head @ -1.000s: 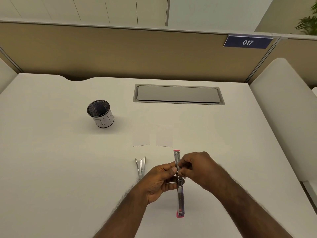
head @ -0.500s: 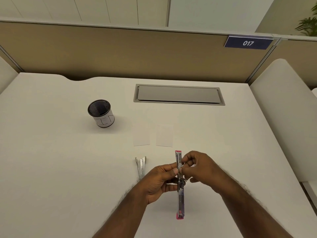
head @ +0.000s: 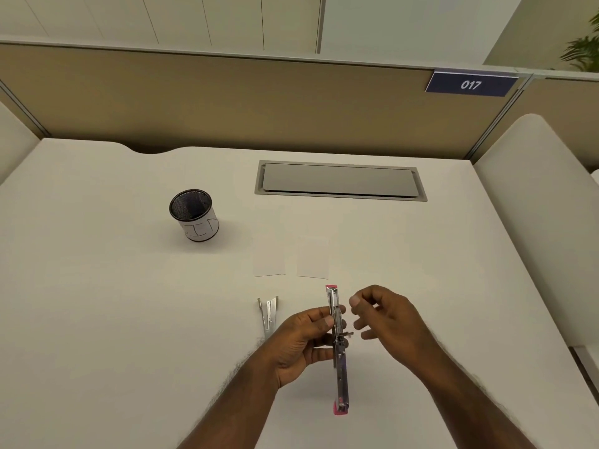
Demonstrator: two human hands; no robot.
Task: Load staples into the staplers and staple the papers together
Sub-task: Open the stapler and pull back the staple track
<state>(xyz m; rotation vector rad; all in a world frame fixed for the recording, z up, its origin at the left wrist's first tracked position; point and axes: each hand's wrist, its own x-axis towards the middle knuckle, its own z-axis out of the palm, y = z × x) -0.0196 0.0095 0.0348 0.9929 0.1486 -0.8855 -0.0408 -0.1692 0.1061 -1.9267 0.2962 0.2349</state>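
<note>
Left hand (head: 303, 343) gripping pink-tipped stapler (head: 338, 351), unfolded flat into one long metal strip; right hand (head: 387, 319) just beside, fingers loosely curled, empty.

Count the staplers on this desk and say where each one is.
2. A pink-ended stapler, swung fully open, is held in the left hand in front of the person. A silver stapler lies on the desk just left of that hand. No others show.

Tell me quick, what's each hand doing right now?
Left hand: grips the opened pink stapler at its middle.
Right hand: off the stapler, fingers loosely curled, nothing visibly held.
</note>
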